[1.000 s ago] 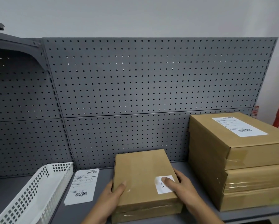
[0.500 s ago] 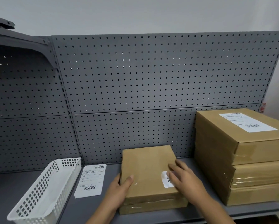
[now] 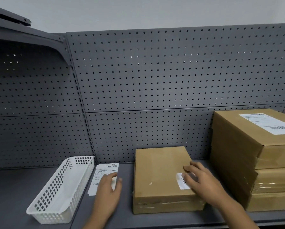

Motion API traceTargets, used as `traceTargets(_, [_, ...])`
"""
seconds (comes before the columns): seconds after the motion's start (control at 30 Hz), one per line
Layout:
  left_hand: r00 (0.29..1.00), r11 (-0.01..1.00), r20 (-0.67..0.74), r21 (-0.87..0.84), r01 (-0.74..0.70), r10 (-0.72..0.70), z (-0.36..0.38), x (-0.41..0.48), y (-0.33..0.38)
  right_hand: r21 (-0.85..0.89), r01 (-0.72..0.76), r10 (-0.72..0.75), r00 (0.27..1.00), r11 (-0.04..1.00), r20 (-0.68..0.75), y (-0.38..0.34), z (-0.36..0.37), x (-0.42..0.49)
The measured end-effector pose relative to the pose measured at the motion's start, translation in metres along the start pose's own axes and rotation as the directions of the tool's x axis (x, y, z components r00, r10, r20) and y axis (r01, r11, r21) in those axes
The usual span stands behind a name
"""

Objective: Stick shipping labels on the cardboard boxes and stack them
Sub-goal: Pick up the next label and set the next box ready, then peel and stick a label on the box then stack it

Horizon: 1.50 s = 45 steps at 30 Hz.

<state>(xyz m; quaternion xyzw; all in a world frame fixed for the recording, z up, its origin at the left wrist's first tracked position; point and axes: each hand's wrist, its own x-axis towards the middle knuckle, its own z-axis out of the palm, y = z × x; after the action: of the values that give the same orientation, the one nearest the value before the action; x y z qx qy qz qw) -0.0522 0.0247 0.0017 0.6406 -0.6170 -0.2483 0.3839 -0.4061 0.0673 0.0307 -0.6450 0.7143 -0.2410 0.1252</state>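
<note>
Lower left: white plastic basket (image 3: 55,185) on grey shelf (image 3: 14,195). Just beside it, shipping label (image 3: 105,170) lies flat; left hand (image 3: 107,190) rests on it, fingers straight, grasping nothing. Lower centre: cardboard box (image 3: 160,171); right hand (image 3: 203,180) lies relaxed on top, partly over small white sticker (image 3: 181,183). Right: stacked boxes (image 3: 237,154), top one labelled.

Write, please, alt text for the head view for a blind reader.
A person's left hand lies over a loose shipping label on a grey shelf, the right hand on a small cardboard box. A white basket sits left; a labelled stack of boxes stands right.
</note>
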Motion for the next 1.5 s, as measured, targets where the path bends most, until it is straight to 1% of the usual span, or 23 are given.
traceTargets(0.03, [0.997, 0.98, 0.015, 0.182, -0.075, 0.074, -0.004, 0.005, -0.014, -0.008, 0.001, -0.001, 1.0, 1.0, 0.007, 0.0, -0.001, 0.001])
traceTargets(0.07, [0.993, 0.937, 0.055, 0.329, -0.115, 0.102, -0.007, 0.01, -0.028, -0.018, 0.005, -0.005, 1.0, 1.0, 0.013, 0.0, -0.002, 0.002])
traceTargets(0.1, [0.99, 0.897, 0.101, 0.424, -0.128, 0.094, -0.01, 0.014, -0.038, -0.03, 0.011, -0.01, 1.0, 0.999, 0.021, 0.0, -0.003, 0.003])
traceTargets(0.17, [0.986, 0.862, 0.158, 0.49, -0.128, 0.056, -0.014, 0.016, -0.047, -0.068, 0.028, -0.025, 0.999, 0.997, 0.044, 0.0, -0.006, 0.005])
traceTargets(0.27, [0.982, 0.865, 0.178, 0.479, -0.147, 0.068, -0.018, 0.018, -0.055, -0.144, 0.043, -0.032, 0.997, 0.989, 0.077, -0.007, -0.011, 0.008])
traceTargets(0.33, [0.98, 0.865, 0.19, 0.479, -0.15, 0.065, -0.02, 0.018, -0.057, -0.196, 0.043, -0.029, 0.997, 0.98, 0.072, -0.013, -0.013, 0.01])
traceTargets(0.4, [0.975, 0.851, 0.2, 0.492, -0.184, 0.094, -0.021, 0.017, -0.056, -0.243, 0.036, -0.023, 0.998, 0.969, 0.057, -0.019, -0.012, 0.013])
traceTargets(0.47, [0.975, 0.849, 0.188, 0.49, -0.2, 0.121, -0.023, 0.015, -0.052, -0.256, 0.011, -0.008, 1.0, 0.967, 0.014, -0.023, -0.008, 0.015])
traceTargets(0.6, [0.974, 0.859, 0.154, 0.463, -0.218, 0.164, -0.028, 0.014, -0.048, -0.253, -0.039, 0.005, 0.991, 0.967, -0.135, -0.03, 0.003, 0.016])
traceTargets(0.67, [0.98, 0.851, 0.113, 0.487, -0.197, 0.162, -0.03, 0.014, -0.046, -0.272, -0.049, -0.003, 0.982, 0.961, -0.187, -0.032, 0.004, 0.015])
traceTargets(0.73, [0.99, 0.865, 0.066, 0.481, -0.144, 0.128, -0.032, 0.014, -0.041, -0.268, -0.042, -0.021, 0.974, 0.962, -0.225, -0.035, 0.005, 0.014])
traceTargets(0.83, [0.994, 0.881, 0.045, 0.46, -0.111, 0.102, -0.036, 0.015, -0.035, -0.221, -0.014, -0.043, 0.967, 0.975, -0.25, -0.044, 0.005, 0.009])
traceTargets(1.0, [0.993, 0.878, 0.057, 0.464, -0.12, 0.106, -0.04, 0.015, -0.034, -0.2, 0.033, -0.084, 0.964, 0.979, -0.251, -0.061, 0.003, 0.0])
traceTargets(1.1, [0.99, 0.901, 0.03, 0.411, -0.141, 0.141, -0.044, 0.013, -0.031, -0.138, 0.035, -0.068, 0.967, 0.99, -0.245, -0.071, 0.002, -0.006])
traceTargets(1.23, [0.975, 0.928, -0.074, 0.33, -0.172, 0.207, -0.047, 0.01, -0.012, -0.028, 0.035, -0.041, 0.965, 0.999, -0.258, -0.084, 0.002, -0.012])
traceTargets(1.33, [0.953, 0.934, -0.138, 0.279, -0.224, 0.27, -0.046, 0.01, 0.009, 0.071, 0.069, -0.049, 0.965, 0.995, -0.259, -0.096, 0.003, -0.016])
traceTargets(1.5, [0.922, 0.93, -0.179, 0.206, -0.305, 0.342, -0.038, 0.006, 0.05, 0.238, 0.091, -0.032, 0.971, 0.967, -0.237, -0.113, 0.005, -0.015])
